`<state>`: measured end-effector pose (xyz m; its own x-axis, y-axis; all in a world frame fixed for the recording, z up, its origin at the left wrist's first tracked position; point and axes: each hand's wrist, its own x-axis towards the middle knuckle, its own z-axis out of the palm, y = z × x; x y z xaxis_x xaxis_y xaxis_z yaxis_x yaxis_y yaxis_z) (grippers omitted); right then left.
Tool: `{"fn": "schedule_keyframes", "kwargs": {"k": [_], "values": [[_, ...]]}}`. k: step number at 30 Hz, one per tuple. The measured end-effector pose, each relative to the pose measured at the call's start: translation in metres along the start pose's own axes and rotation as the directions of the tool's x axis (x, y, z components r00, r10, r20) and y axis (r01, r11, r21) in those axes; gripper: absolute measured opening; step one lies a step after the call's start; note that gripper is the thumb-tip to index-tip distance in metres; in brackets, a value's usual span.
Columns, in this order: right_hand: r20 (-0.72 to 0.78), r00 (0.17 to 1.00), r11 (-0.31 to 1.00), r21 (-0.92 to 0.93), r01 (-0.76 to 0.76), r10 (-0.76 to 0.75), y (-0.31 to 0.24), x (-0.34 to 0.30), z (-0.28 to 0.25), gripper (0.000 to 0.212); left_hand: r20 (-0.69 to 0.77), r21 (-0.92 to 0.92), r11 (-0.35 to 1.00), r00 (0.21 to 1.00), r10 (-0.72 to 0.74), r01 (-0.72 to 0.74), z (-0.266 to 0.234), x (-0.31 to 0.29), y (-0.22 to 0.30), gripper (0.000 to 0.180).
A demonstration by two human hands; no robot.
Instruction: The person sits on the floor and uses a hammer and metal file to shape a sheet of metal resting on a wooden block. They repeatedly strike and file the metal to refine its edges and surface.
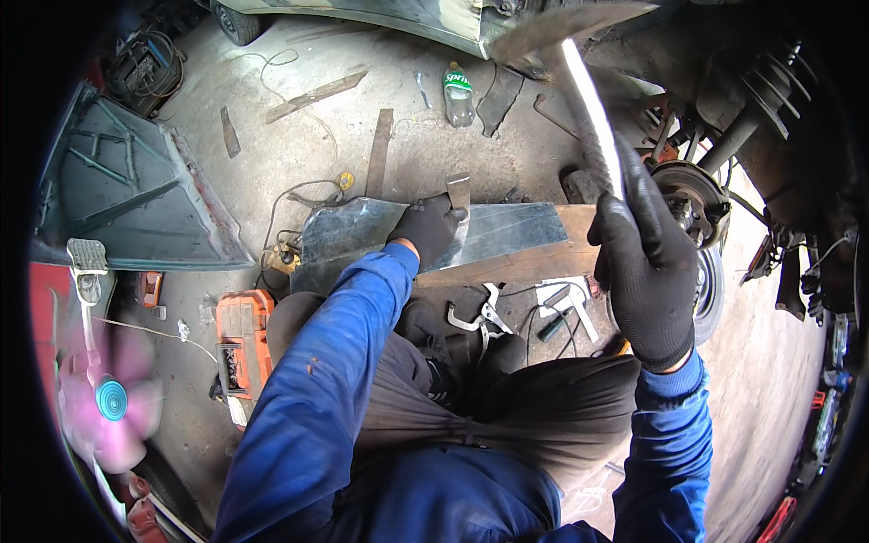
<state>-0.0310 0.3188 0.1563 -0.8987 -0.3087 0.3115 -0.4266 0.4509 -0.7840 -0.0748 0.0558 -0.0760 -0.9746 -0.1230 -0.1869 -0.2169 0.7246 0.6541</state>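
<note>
My right hand [647, 281], in a dark glove, is raised at the right, its fingers wrapped round the bright metal handle of a hammer [593, 113]. The hammer's head is smeared by motion. Lower down, my gloved left hand [428, 229] is closed on a flat metal bar [460, 192], perhaps a chisel, standing on the sheet metal [520, 228]. Faint lines cross this grey sheet, and the bar's lower end touches it near one of them. Under the sheet lies a wooden plank [493, 270], showing along the near edge and right end.
Locking pliers [484, 312] and a screwdriver [552, 326] lie near my knees. An orange toolbox [244, 330] and a spinning pink fan [110, 398] are at left. Beyond are a car panel [136, 195], a green-labelled bottle [459, 100] and metal scraps. A wheel hub [683, 199] stands right.
</note>
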Motion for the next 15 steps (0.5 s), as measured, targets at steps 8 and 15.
{"fn": "schedule_keyframes", "kwargs": {"k": [8,15], "values": [[0.213,0.973,0.904,-0.428,0.011,0.089,0.073,-0.016,0.023,0.048,0.029,0.044,0.997,0.998,0.054,-0.056,-0.002,-0.003,0.004,0.044],[0.192,0.919,0.877,-0.414,-0.243,0.345,0.122,-0.078,0.050,0.050,0.015,-0.030,0.999,0.999,0.044,-0.044,-0.001,-0.003,-0.001,0.042]]}}
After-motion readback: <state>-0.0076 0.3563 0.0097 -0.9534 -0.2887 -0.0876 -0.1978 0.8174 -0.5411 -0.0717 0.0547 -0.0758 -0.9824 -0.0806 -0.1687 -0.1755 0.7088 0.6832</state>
